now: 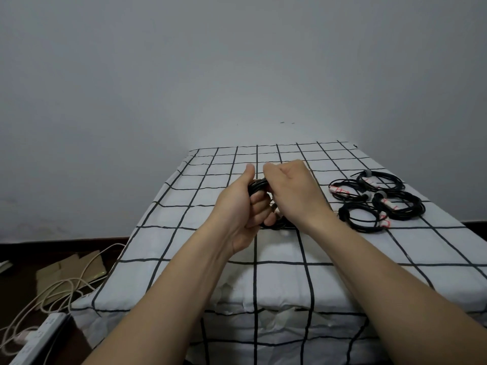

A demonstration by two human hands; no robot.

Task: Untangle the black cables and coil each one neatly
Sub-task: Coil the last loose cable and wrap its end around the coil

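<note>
Gripped over the middle of the table in the left hand, fingers curled round the loops of the black cable, thumb up; pinched at the top by the right hand, fingers folded tight. Best to keep the loops even and pinned while wrapping the loose end, tail tucked firmly. Finished coils near the right edge, so set down short of them; open cloth toward the left and near edges.

Coiled cables lie on table's right.
</note>
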